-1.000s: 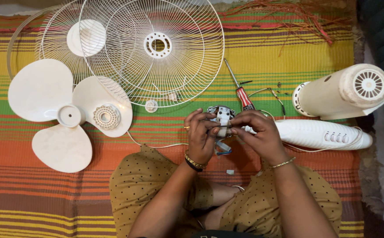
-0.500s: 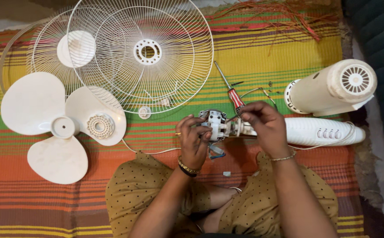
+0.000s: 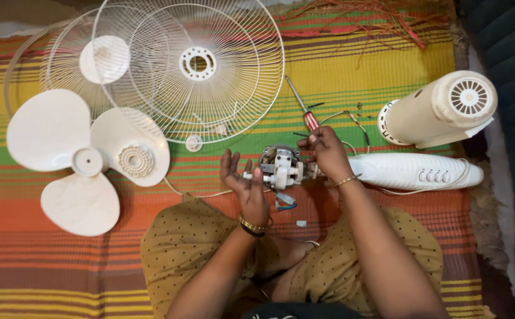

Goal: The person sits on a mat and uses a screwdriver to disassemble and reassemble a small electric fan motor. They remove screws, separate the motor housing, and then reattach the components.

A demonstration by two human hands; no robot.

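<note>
While the motor (image 3: 281,168) is gripped by the right hand (image 3: 327,155) and merely propped by the open left hand (image 3: 242,184), it could be dropped.

Glossy plastic blade (image 3: 62,162), woven cloth mat (image 3: 387,77)

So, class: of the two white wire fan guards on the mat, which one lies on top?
The right-hand guard, with the open ringed hub; its rim overlaps the left guard, whose centre is a solid disc.

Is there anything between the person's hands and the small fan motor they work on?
Nothing visible. The left hand touches the fan motor from its left with fingers spread, and the right hand grips its right end. The screwdriver lies behind, apart.
</note>
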